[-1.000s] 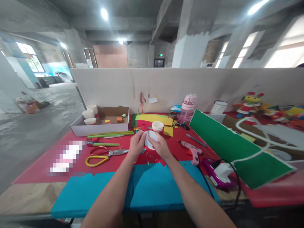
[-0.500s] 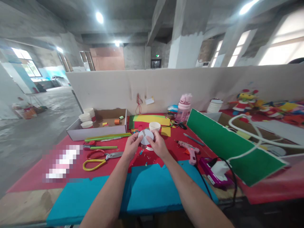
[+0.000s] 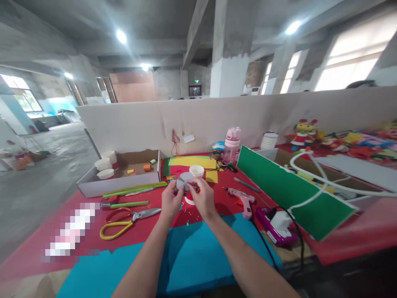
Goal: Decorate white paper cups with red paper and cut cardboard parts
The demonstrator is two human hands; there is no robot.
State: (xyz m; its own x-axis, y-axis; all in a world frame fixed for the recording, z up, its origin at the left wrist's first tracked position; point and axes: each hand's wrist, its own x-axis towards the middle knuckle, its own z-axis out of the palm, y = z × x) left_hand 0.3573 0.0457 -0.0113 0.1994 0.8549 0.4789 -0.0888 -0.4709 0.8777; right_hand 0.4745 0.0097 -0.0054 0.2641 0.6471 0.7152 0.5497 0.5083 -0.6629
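A round grey-white disc (image 3: 184, 181) is held up over the red-covered table between my two hands. My left hand (image 3: 171, 200) grips its left edge, fingers closed on it. On the right side, my right hand (image 3: 202, 197) pinches the disc with thumb and fingers. A darker strip or mark crosses the disc's face. Just behind my hands stands a white paper cup (image 3: 196, 171). A white and red piece (image 3: 190, 201) lies under the disc, partly hidden. Small paper scraps are scattered below my hands.
Scissors (image 3: 130, 220), green strips (image 3: 133, 190) and a box with cups (image 3: 118, 182) are at left. At right are a pink glue gun (image 3: 242, 198), a purple power strip (image 3: 276, 231), cables and a green board (image 3: 288, 190). A pink bottle (image 3: 231, 145) stands behind.
The head view has shifted, so the table's contents appear slightly left and lower. My right hand has turned and its fingers have moved across the disc, which is now tilted.
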